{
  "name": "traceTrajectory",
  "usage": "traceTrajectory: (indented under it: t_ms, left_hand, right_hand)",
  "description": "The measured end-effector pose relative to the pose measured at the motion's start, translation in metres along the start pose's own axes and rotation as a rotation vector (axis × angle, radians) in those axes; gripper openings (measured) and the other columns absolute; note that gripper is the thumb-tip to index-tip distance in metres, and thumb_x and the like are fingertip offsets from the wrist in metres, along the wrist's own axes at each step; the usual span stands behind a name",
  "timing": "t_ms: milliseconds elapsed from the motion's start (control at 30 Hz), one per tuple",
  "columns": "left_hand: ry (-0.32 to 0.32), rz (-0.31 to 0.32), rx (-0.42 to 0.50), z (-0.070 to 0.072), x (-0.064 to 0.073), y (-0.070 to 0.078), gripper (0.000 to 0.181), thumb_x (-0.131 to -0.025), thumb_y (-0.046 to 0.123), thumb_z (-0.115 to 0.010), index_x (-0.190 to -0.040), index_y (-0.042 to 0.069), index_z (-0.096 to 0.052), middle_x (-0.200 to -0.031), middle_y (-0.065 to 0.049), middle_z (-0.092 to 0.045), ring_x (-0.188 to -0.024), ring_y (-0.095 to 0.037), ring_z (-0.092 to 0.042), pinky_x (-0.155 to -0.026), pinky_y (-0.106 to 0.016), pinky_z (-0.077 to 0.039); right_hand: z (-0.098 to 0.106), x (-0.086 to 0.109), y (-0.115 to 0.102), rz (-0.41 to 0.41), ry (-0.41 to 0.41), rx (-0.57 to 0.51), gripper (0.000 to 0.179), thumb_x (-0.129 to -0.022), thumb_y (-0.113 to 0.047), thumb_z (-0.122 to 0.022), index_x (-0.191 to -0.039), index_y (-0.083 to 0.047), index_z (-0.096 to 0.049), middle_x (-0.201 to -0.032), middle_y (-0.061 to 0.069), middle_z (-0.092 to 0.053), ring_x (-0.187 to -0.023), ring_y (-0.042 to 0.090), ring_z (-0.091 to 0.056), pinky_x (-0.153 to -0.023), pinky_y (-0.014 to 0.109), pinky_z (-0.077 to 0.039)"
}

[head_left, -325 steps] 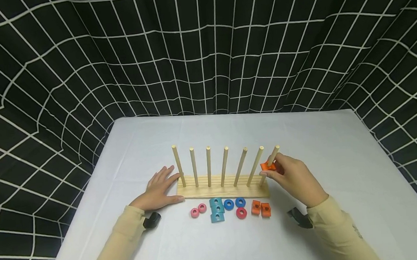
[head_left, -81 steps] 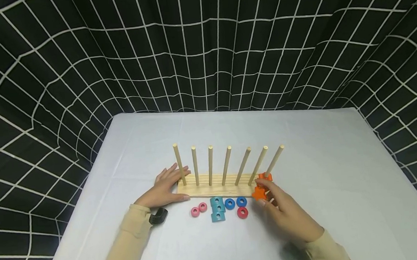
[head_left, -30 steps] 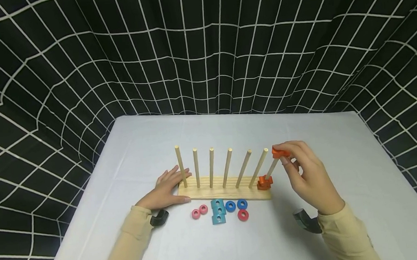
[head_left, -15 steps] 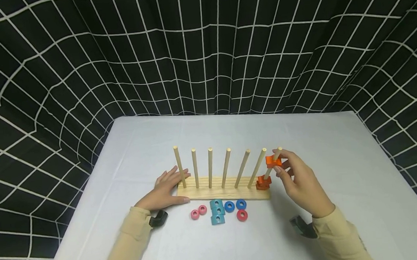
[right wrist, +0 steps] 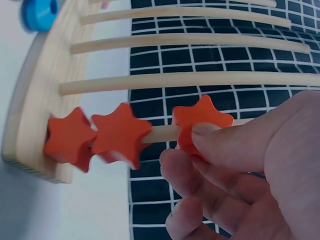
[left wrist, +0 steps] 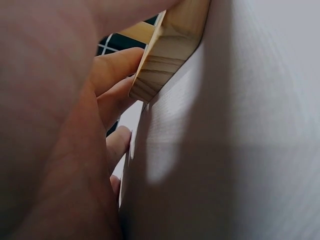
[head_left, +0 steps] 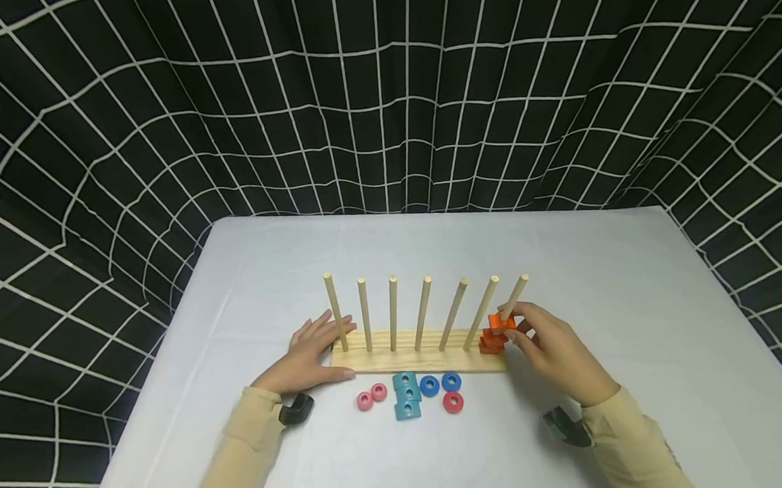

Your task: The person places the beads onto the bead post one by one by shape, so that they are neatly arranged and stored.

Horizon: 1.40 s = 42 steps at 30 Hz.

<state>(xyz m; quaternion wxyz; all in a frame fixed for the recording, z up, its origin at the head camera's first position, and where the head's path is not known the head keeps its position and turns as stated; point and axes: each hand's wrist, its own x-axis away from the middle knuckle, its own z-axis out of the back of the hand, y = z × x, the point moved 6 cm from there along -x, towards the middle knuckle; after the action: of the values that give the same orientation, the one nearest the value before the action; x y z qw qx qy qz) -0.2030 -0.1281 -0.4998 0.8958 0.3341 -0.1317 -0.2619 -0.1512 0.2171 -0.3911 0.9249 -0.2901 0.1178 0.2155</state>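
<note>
My right hand (head_left: 556,347) pinches an orange star-shaped bead (right wrist: 202,117) between thumb and fingers. The peg passes through this bead, at the right end of the wooden peg rack (head_left: 407,361). Two more orange star beads (right wrist: 120,135) sit lower on that peg, one against the base; a stretch of bare peg shows between them and the held one. At the rack's left end, my left hand (head_left: 304,362) lies with fingers extended, thumb along the front edge and fingertips by the back edge. In the left wrist view its fingers (left wrist: 120,70) meet the base's end.
In front of the rack lie two pink beads (head_left: 365,401), several teal beads (head_left: 407,396), two blue rings (head_left: 430,385) and a red ring (head_left: 453,402). The other upright pegs (head_left: 393,313) carry no beads. A black cloth with white grid lines hangs behind the white table (head_left: 284,283).
The right hand brought the third star bead onto the top of the right-end peg and has slid it down. Earlier, star beads lay on the table. The left hand stays at the rack's end.
</note>
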Motion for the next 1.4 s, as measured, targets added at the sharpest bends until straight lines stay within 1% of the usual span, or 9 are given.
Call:
traceTrajectory:
  t_ms: [367,533,633,800,900,1000,1100,1200,1400]
  left_hand:
    - [0.0,0.016,-0.002,-0.003,0.002,-0.006,0.081,-0.078,0.053,-0.072,-0.147,0.025,-0.039,-0.156,0.005,-0.03,-0.149,-0.023,-0.004,-0.119,-0.048,0.002]
    - [0.006,0.009,0.001,-0.002,0.002,-0.005,0.08,-0.078,0.051,-0.073,-0.146,0.025,-0.04,-0.156,0.005,-0.03,-0.149,-0.024,-0.004,-0.119,-0.048,0.002]
    - [0.0,0.012,-0.001,-0.002,0.002,-0.006,0.08,-0.078,0.052,-0.072,-0.146,0.025,-0.04,-0.156,0.005,-0.03,-0.149,-0.024,-0.004,-0.119,-0.048,0.003]
    - [-0.003,0.001,0.005,-0.002,0.001,-0.005,0.081,-0.078,0.053,-0.072,-0.146,0.024,-0.04,-0.156,0.004,-0.03,-0.149,-0.025,-0.005,-0.119,-0.048,0.003]
    - [0.0,-0.008,0.008,-0.002,0.0,-0.005,0.081,-0.078,0.053,-0.073,-0.146,0.024,-0.04,-0.156,0.004,-0.031,-0.149,-0.024,-0.005,-0.119,-0.047,0.003]
    - [-0.001,-0.008,0.005,-0.002,0.0,-0.005,0.08,-0.078,0.052,-0.072,-0.146,0.024,-0.04,-0.156,0.006,-0.03,-0.149,-0.023,-0.005,-0.119,-0.046,0.003]
    - [-0.004,-0.003,0.0,-0.001,0.0,-0.005,0.08,-0.079,0.052,-0.072,-0.147,0.025,-0.039,-0.156,0.007,-0.029,-0.149,-0.021,-0.004,-0.119,-0.045,0.004]
    - [-0.002,0.001,-0.009,0.0,0.0,-0.003,0.08,-0.079,0.052,-0.072,-0.147,0.024,-0.039,-0.157,0.007,-0.028,-0.149,-0.021,-0.004,-0.119,-0.045,0.004]
    - [0.002,-0.013,-0.018,0.001,0.0,0.0,0.08,-0.079,0.051,-0.072,-0.147,0.023,-0.039,-0.156,0.004,-0.029,-0.149,-0.026,-0.006,-0.119,-0.048,0.002]
  right_hand:
    - [-0.014,0.005,0.01,0.003,-0.046,-0.049,0.034,-0.083,0.003,-0.07,-0.108,-0.012,-0.053,-0.108,0.0,-0.066,-0.078,0.014,-0.06,-0.061,0.022,-0.052]
    - [-0.014,0.004,0.013,-0.036,-0.081,-0.03,0.036,-0.084,0.001,-0.07,-0.111,-0.014,-0.051,-0.112,0.0,-0.064,-0.078,0.012,-0.06,-0.059,0.022,-0.051]
    - [-0.012,0.006,0.013,-0.063,-0.091,0.026,0.044,-0.082,-0.001,-0.072,-0.118,-0.013,-0.049,-0.112,0.002,-0.062,-0.078,0.011,-0.06,-0.059,0.023,-0.049]
    - [0.002,0.015,0.003,-0.098,-0.041,0.168,0.059,-0.078,-0.008,-0.077,-0.128,-0.004,-0.046,-0.109,0.01,-0.062,-0.076,0.016,-0.061,-0.057,0.027,-0.048]
    - [0.008,0.02,-0.008,-0.162,-0.036,0.191,0.057,-0.079,-0.011,-0.077,-0.127,-0.001,-0.047,-0.106,0.011,-0.063,-0.076,0.018,-0.06,-0.055,0.027,-0.046]
    - [0.008,0.023,-0.02,-0.207,-0.063,0.172,0.047,-0.079,-0.009,-0.076,-0.119,-0.002,-0.052,-0.101,0.008,-0.064,-0.075,0.016,-0.059,-0.055,0.025,-0.044]
    - [-0.003,0.026,-0.032,-0.191,-0.097,0.153,0.036,-0.078,-0.009,-0.078,-0.108,-0.006,-0.058,-0.093,0.002,-0.064,-0.072,0.013,-0.057,-0.054,0.022,-0.044]
    - [-0.02,0.028,-0.043,-0.167,-0.152,0.115,0.029,-0.077,-0.012,-0.079,-0.098,-0.01,-0.06,-0.086,-0.004,-0.061,-0.067,0.008,-0.053,-0.054,0.019,-0.043]
    - [-0.056,0.035,-0.05,-0.148,-0.253,0.083,0.022,-0.079,-0.014,-0.077,-0.094,-0.014,-0.061,-0.078,-0.01,-0.055,-0.065,0.001,-0.047,-0.058,0.02,-0.046]
